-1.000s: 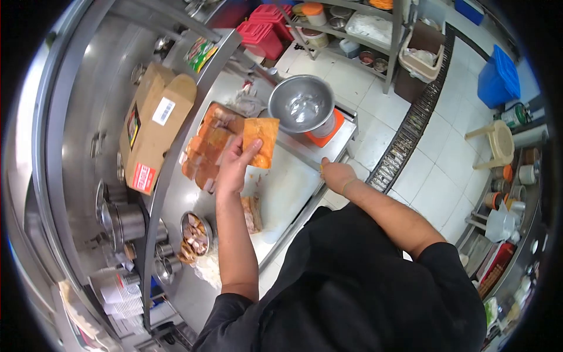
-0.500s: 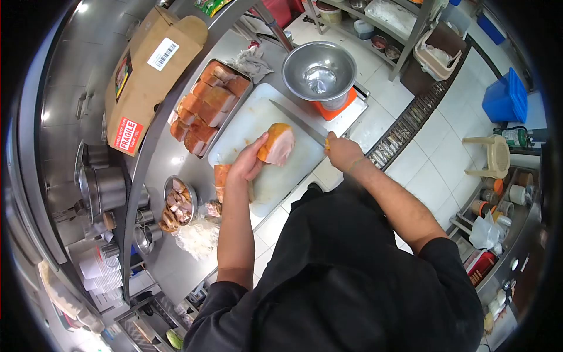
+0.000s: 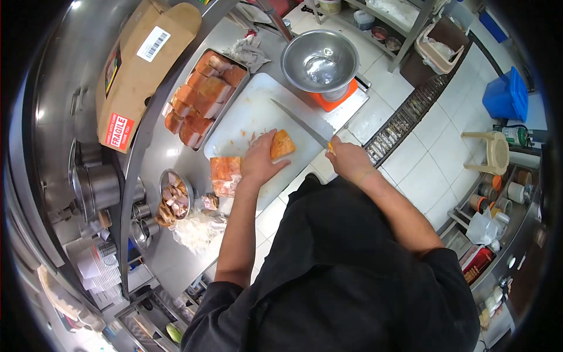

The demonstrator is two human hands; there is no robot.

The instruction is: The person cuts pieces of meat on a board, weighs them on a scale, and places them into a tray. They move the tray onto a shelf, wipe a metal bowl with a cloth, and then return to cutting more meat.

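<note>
A piece of orange-skinned meat [image 3: 282, 144] lies skin up on the white cutting board [image 3: 246, 117]. My left hand [image 3: 260, 159] rests against its left side, thumb spread away from the fingers. In my right hand [image 3: 350, 162] is the yellow handle of a long knife [image 3: 300, 122], whose blade points up and left over the board. A larger block of meat [image 3: 225, 175] sits left of my left wrist, at the board's lower left edge. Beyond the board, a metal tray [image 3: 206, 98] holds several pieces of the same meat.
A steel bowl [image 3: 320, 60] stands on an orange scale [image 3: 338, 97] behind the board. Lower left are a bowl of meat scraps [image 3: 176, 195] and crumpled plastic [image 3: 197, 231]. A cardboard box [image 3: 135, 76] sits on the shelf at left; a crumpled cloth [image 3: 250, 54] lies beyond the tray.
The meat piece has gone from raised and tilted in my left hand to lying skin up on the board. My left hand has turned palm down and opened. The knife stays in my right hand.
</note>
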